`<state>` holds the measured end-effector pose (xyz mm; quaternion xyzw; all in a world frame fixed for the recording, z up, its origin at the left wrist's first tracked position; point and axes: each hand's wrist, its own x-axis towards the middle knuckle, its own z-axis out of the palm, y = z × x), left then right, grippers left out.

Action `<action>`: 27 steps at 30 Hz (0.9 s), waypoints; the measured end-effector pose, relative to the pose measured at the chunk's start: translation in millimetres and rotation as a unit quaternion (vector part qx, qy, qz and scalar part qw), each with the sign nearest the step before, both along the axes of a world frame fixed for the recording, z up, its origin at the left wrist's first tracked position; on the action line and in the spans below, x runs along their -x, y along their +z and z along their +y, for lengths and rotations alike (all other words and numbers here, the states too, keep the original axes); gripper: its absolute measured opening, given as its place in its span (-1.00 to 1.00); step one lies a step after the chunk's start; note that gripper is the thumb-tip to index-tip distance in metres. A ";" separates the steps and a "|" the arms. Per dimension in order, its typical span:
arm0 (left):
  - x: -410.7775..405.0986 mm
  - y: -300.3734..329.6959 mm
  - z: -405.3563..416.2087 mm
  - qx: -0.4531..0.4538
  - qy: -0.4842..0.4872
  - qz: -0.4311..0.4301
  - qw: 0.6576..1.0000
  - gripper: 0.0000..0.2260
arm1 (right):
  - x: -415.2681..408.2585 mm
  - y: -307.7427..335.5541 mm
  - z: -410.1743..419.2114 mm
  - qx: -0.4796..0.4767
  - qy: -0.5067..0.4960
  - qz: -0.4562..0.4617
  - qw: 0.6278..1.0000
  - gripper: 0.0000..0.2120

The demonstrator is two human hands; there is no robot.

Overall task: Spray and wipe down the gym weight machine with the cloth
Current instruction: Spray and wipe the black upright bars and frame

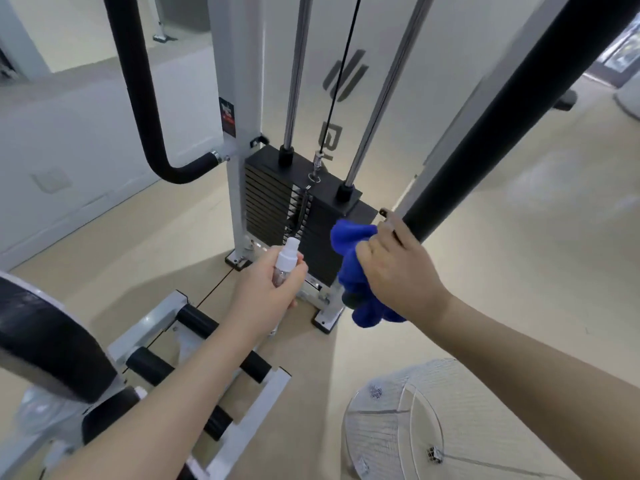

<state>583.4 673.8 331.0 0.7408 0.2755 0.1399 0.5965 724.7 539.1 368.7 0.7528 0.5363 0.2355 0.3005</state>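
Observation:
The gym weight machine has a black weight stack (277,199) between two chrome guide rods, on a white frame (239,109). My left hand (266,289) grips a small clear spray bottle (285,259) with a white nozzle, held upright in front of the stack. My right hand (398,268) holds a bunched blue cloth (349,258) just right of the stack, at the lower end of a thick black padded bar (485,126) that slants up to the right. One fingertip touches that bar.
A curved black padded handle (138,98) hangs at the left. White foot rails with black rollers (194,323) lie on the beige floor below my left arm. A white wire fan guard (433,420) stands at the bottom right.

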 end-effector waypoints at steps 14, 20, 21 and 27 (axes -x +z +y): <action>24.2 -31.8 8.8 -0.020 -0.006 0.052 0.998 -0.99 | 29.6 -103.0 15.0 0.213 -0.065 0.089 0.971 -0.63; 13.9 -11.8 3.9 0.000 -0.031 0.037 0.999 -0.97 | 25.0 -5.0 -5.9 0.031 0.002 0.062 0.998 -0.59; 10.0 -8.9 2.4 0.006 -0.035 0.035 0.999 -0.97 | 18.6 11.7 -13.6 -0.006 0.002 0.026 1.000 -0.60; -2.4 -10.8 -6.8 -0.006 -0.034 0.029 0.999 -0.97 | 1.9 1.2 -21.0 -0.099 -0.022 -0.038 0.994 -0.81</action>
